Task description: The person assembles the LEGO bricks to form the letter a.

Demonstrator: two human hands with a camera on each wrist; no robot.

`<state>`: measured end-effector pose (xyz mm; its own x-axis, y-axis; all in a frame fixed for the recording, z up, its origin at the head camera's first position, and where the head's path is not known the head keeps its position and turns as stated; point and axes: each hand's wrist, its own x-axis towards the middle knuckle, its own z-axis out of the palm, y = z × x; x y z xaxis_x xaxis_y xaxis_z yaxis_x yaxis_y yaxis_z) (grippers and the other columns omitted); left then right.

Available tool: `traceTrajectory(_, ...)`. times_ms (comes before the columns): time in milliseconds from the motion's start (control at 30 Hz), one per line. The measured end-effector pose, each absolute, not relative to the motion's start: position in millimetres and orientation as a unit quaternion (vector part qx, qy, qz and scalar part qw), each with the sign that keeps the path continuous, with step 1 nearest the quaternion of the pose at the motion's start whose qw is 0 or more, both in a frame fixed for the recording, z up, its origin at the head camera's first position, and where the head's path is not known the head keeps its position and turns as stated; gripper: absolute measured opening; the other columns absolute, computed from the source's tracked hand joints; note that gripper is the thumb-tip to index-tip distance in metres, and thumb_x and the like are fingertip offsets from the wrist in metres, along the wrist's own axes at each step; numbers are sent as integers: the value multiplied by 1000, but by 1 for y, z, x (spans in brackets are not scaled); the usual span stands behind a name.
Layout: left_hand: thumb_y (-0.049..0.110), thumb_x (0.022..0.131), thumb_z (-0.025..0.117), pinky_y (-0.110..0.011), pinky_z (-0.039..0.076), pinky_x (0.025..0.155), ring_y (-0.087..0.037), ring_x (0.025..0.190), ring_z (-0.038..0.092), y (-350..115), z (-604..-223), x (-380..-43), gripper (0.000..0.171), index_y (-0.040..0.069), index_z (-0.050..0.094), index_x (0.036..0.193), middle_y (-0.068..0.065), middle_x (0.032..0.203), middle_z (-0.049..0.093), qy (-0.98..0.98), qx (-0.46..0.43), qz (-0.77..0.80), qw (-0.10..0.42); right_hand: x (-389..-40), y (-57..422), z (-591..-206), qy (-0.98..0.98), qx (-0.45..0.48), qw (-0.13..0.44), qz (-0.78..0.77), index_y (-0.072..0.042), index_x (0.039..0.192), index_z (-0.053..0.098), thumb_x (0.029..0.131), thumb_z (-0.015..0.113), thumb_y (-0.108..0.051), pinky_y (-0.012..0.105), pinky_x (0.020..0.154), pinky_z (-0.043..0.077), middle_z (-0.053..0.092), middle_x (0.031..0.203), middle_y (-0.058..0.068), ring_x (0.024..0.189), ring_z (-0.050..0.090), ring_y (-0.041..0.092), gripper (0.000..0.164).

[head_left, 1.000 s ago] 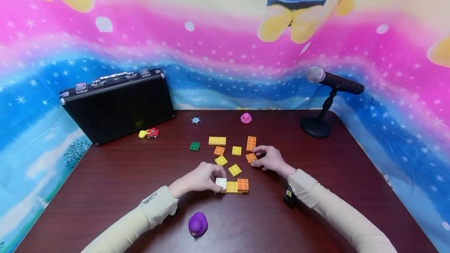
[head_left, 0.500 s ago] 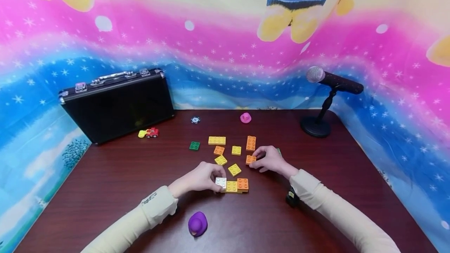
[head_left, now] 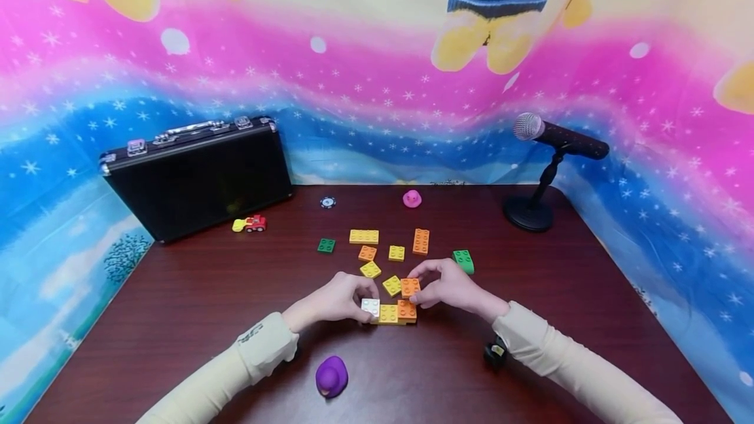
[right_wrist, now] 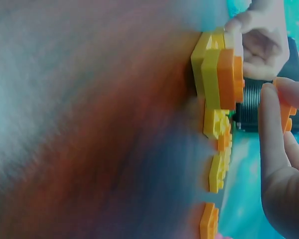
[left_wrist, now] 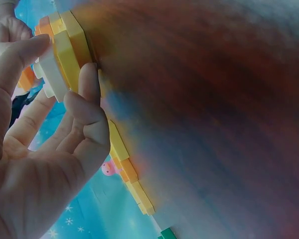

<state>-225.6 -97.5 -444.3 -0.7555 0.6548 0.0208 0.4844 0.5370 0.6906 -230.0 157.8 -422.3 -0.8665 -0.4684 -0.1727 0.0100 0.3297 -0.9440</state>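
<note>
1. Orange four-stud toy brick (head_left: pixel 410 288) pinched between thumb and fingers of the right hand (head_left: pixel 450 288), raised above the brick stack (head_left: pixel 389 314), with a gap between showing in the right wrist view.
2. Clamped by the left hand (head_left: pixel 338 298), thumb and fingers on the white brick (head_left: pixel 370 307) at the stack's left end; yellow in the middle and underneath, orange on top at the right end.
3. Just beyond the stack: nearer yellow brick (head_left: pixel 392 285), turned askew, then farther yellow brick (head_left: pixel 370 269).
4. Beyond the right hand: bright green brick (head_left: pixel 463 261) and orange eight-stud brick (head_left: pixel 421 241).
5. Beside the left forearm: purple toy duck (head_left: pixel 332 376) on the dark wood-grain surface (head_left: pixel 206 293).
6. Farther back: poker chip (head_left: pixel 328 202), pink toy duck (head_left: pixel 412 199).
7. At back left, black briefcase (head_left: pixel 200 178); at back right, microphone (head_left: pixel 565 139) on a stand.
</note>
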Motion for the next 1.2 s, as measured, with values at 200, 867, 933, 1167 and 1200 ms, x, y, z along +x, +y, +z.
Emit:
traceTrajectory(200,23,68,76,-19,47,58,-3,60,59,-97,-444,-225,24,20,61,86,11,71,64,869,327,351,123,-220,158,-430,780,-159,226,-562,-3,102,62,69,78,-11,39,61,54,58,95,14,69,65,26,37)
traceTrajectory(867,24,68,77,-20,46,58,-3,61,58,-96,-443,-225,24,21,61,85,11,70,64,871,326,348,121,-213,153,-442,833,-167,186,-494,-14,98,66,66,81,-19,34,51,52,59,93,7,58,63,22,36)
traceTrajectory(933,24,67,77,-20,46,58,-3,60,58,-96,-443,-225,24,21,61,85,11,70,64,872,326,346,119,-213,154,-442,837,-177,182,-485,-16,100,66,66,81,-23,34,50,52,59,95,7,59,62,22,38)
traceTrajectory(1167,22,66,78,-19,47,56,-3,57,58,-96,-445,-226,24,19,61,84,11,67,64,867,332,354,116,-211,153,-442,846,-193,162,-469,-20,99,68,67,80,-23,35,48,51,61,99,6,55,62,21,34)
traceTrajectory(1200,22,66,78,-19,47,56,-3,57,58,-96,-445,-226,24,19,61,84,11,67,64,866,334,355,115,-211,153,-442,848,-197,157,-467,-20,98,69,67,80,-23,35,48,51,62,98,6,54,62,21,33)
